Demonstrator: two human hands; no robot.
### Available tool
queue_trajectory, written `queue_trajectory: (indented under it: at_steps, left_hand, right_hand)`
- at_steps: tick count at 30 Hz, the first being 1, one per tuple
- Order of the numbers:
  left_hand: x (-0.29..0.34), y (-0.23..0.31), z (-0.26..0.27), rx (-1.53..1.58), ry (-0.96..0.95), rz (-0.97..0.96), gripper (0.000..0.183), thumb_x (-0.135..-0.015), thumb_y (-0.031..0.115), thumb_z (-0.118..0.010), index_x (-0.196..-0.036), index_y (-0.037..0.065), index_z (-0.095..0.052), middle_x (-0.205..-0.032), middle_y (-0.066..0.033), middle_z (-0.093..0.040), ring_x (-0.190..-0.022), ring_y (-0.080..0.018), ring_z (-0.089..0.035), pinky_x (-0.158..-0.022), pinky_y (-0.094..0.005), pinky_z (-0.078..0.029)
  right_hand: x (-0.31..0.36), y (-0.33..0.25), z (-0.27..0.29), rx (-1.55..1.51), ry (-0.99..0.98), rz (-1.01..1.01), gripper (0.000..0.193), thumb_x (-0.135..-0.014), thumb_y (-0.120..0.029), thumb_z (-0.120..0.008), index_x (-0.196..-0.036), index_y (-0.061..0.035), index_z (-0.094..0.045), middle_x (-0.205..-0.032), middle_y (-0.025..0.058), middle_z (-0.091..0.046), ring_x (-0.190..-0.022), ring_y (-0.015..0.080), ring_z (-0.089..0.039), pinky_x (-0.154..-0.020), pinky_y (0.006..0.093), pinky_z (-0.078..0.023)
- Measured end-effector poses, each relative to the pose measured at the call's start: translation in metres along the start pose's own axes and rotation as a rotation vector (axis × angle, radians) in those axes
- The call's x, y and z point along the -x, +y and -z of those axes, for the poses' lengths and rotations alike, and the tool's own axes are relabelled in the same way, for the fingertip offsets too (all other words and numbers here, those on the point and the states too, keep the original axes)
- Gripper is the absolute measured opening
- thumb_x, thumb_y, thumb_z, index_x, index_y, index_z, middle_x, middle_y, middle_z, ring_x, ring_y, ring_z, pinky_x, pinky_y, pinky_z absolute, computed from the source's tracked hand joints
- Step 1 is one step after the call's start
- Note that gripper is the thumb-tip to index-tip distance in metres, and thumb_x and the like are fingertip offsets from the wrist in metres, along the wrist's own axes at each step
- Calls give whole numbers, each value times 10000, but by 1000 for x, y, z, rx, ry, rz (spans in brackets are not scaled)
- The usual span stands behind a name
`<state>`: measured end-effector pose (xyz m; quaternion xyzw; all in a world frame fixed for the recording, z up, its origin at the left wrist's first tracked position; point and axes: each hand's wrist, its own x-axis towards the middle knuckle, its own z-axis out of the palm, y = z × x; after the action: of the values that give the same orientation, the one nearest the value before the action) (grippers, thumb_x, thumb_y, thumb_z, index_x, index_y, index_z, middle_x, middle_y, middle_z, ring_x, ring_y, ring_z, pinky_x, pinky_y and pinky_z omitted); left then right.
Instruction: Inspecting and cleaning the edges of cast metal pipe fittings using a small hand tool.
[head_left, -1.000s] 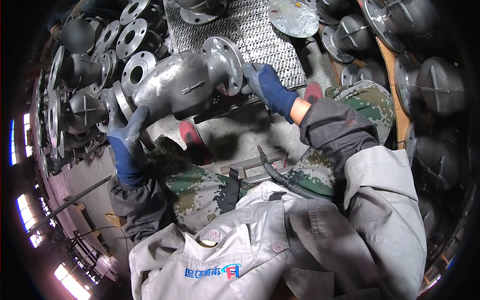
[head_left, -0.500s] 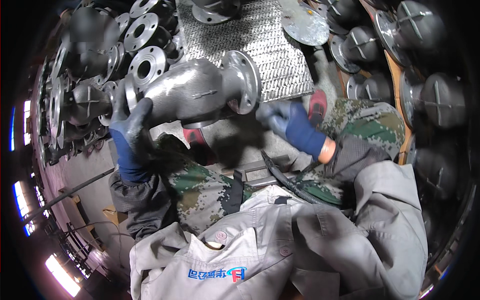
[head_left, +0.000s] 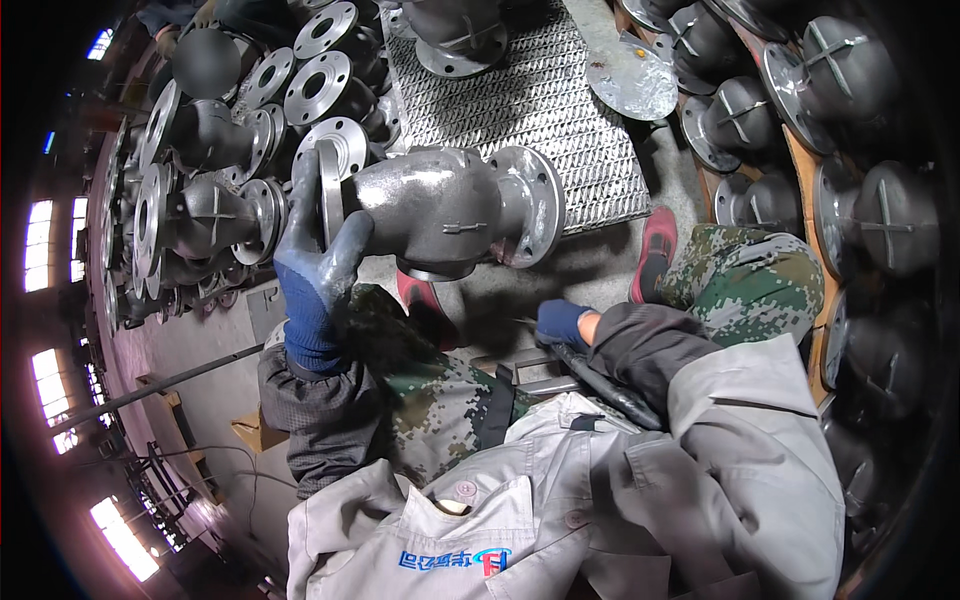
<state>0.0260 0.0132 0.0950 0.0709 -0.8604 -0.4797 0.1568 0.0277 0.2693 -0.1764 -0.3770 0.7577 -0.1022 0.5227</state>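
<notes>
One grey valve [head_left: 425,205], flanged at both ends, is held crosswise in front of the person's torso.

Left grip [head_left: 318,265], gloved: closed on the valve's left flange, thumb on its inner side, fingers along the outer face, rim pinched between.

Right grip [head_left: 563,322], gloved: below and right of the valve, well apart from it; curled around the upper part of a dark hose [head_left: 615,392]. Finger detail mostly hidden. Hose slants down and right from there, away from the valve.

Edges: in view, the valve's right flange overlaps the near edge of a ridged metal mat [head_left: 590,170]; contact cannot be told. Second valve [head_left: 458,40] stands on the mat, beyond the held valve and apart from it. Disc [head_left: 635,85] lies beyond and to the right.

Room: tightest to the valve's left, where stacked castings [head_left: 215,215] crowd up near the left grip. Rightward, floor [head_left: 605,257] shows between the right flange and the right shoe [head_left: 657,250]; the racked castings [head_left: 745,110] are well apart. Left shoe [head_left: 425,300] sits just below the valve's lower stub.
</notes>
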Motion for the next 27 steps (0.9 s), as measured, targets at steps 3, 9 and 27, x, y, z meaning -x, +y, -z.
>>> queue_trajectory:
  at_steps: [3, 9, 27]
  left_hand:
    - [3, -6, 8, -58, -14, -150, 658, -812, 116, -601, -1383, -72, -334, -1402, -211, -393, -1292, -237, -378, -1061, -319, -284]
    - [2, -6, 5, -6, 78, 53, 492, -1011, 308, -334, -1405, 14, -354, -1347, -173, -448, -1168, -186, -493, -956, -326, -414]
    - [-5, -26, -4, -93, 8, -517, 511, -938, 222, -462, -1382, -12, -366, -991, -139, -615, -633, -115, -529, -534, -237, -438]
  right_hand:
    - [74, -61, 79, -701, -141, 7, 203, -807, -149, -632, -923, 18, -643, -805, 126, -682, -683, 182, -654, -601, 300, -502]
    - [191, -110, 145, -1381, 130, 425, 437, -806, -136, -659, -1195, 31, -553, -821, 74, -664, -618, 105, -594, -586, 219, -491]
    - [109, -194, 167, -175, 1138, 378, 391, -719, -423, -709, -760, -46, -611, -735, 154, -611, -709, 306, -632, -630, 420, -508]
